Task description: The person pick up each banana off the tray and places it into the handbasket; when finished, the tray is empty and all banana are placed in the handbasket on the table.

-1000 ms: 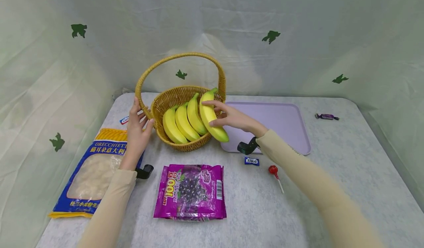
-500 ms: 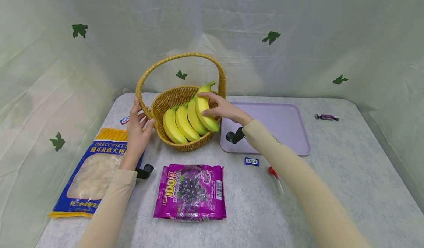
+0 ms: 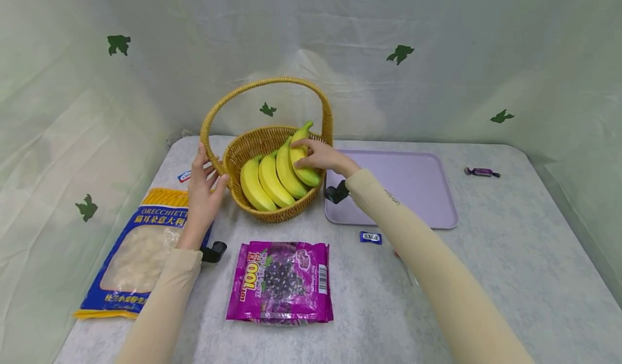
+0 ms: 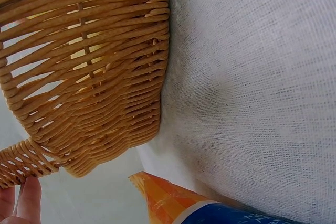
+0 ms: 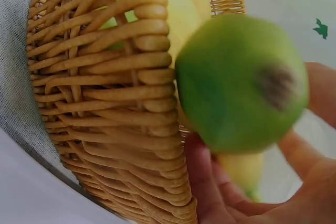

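Note:
A wicker basket (image 3: 279, 214) with a tall arched handle (image 3: 277, 79) stands at the back left of the table. Several yellow bananas (image 3: 255, 186) lie side by side inside. My left hand (image 3: 203, 191) holds the foot of the handle on the left; in the left wrist view its fingertips (image 4: 31, 198) touch the weave. At the basket's right end, my right hand (image 3: 318, 156) grips one more banana (image 3: 307, 175) between thumb and fingers. In the right wrist view that banana's green tip (image 5: 236, 87) sits at the basket rim, hiding part of the hand.
A lilac tray (image 3: 418, 175) lies right of the basket. In front are a purple grape candy bag (image 3: 279, 283), a blue pasta bag (image 3: 138, 245) and a small blue candy (image 3: 371, 237). A purple wrapped candy (image 3: 482, 172) lies far right; my right sleeve mostly covers a red lollipop (image 3: 396, 254).
My right hand has moved left and brought its banana from over the basket's right rim in against the other bananas. The left hand has stayed at the handle.

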{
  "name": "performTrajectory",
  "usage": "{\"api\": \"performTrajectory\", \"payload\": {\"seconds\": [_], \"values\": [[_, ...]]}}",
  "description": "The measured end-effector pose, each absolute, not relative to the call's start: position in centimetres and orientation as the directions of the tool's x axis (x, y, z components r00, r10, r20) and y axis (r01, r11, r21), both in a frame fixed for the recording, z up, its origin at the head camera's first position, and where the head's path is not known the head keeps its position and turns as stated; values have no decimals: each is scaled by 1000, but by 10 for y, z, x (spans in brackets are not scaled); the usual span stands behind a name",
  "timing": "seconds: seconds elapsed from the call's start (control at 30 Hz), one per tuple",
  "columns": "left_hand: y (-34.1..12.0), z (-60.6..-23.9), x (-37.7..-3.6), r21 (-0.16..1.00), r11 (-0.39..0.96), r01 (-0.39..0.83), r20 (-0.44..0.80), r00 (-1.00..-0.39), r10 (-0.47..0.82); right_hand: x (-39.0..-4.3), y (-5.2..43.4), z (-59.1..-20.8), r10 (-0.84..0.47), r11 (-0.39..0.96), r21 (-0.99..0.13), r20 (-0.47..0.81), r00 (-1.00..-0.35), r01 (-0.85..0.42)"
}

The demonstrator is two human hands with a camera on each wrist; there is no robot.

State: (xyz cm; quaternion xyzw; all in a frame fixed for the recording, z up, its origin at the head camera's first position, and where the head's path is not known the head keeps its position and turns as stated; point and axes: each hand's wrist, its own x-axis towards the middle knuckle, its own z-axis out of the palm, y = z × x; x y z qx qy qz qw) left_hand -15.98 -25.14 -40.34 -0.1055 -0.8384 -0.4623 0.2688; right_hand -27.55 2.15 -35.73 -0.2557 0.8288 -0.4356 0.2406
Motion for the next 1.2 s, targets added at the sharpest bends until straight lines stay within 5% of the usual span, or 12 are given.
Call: {"api": "performTrajectory", "payload": {"seconds": [0.57,0.9,1.2], "values": [[-251,-402,-161,716,550,430,553,-830,-70,-272,12,-362,-597,666,-626,-122,-793,-405],[-248,-398,-161,763,499,410,510,-856,-77,-261,42,-363,-557,465,-843,-40,-830,-271],[-234,-368,-139,806,457,377,474,-873,-116,-240,100,-359,-517,370,-896,22,-856,-246]]}}
